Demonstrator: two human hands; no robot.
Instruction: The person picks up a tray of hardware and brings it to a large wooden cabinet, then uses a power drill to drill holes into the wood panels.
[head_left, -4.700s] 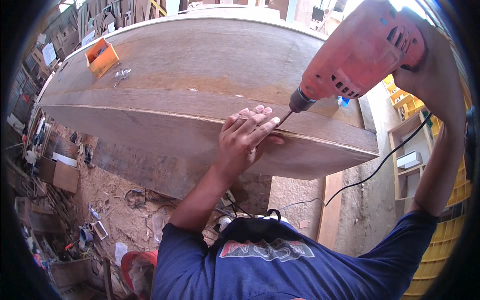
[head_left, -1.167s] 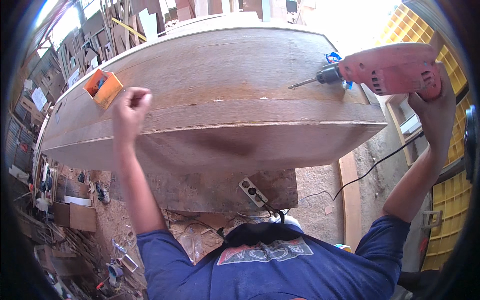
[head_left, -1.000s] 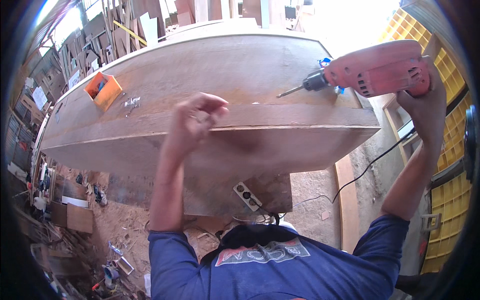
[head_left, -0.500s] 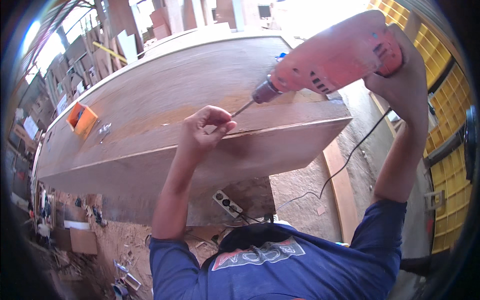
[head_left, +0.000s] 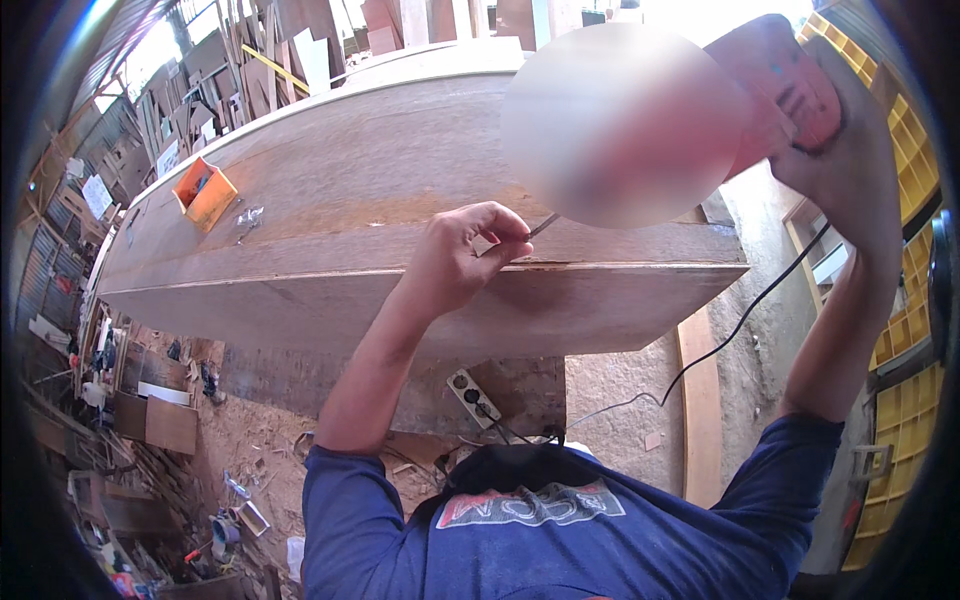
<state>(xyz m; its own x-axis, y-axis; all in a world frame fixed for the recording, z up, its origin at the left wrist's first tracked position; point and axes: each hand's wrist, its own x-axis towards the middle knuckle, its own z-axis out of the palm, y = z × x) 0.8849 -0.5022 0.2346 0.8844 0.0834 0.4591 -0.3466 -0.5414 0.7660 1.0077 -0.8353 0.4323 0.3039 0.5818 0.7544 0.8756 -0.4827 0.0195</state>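
My right hand [head_left: 850,150] grips the handle of a red corded power drill [head_left: 800,95], held above the right part of a large wooden box-like piece [head_left: 370,150]. A blurred patch covers the drill's front. From it a thin metal bit [head_left: 544,224] slants down to the left. At the bit's tip, thumb and forefinger of my left hand [head_left: 463,255] are pinched together. Anything small between those fingertips is too hard to make out. The left hand is just above the near edge of the wooden piece.
An orange open box [head_left: 206,194] stands on the wooden surface, beside a small clear plastic bag [head_left: 250,217]. A white power strip [head_left: 473,398] lies below. The drill's black cord [head_left: 735,325] hangs at right, near a wooden plank [head_left: 700,420]. Yellow ribbed panels [head_left: 905,420] line the right side.
The view has shifted, so the scene sits further right and slightly lower. Both hands keep their grips, and the bit still meets the left fingertips.
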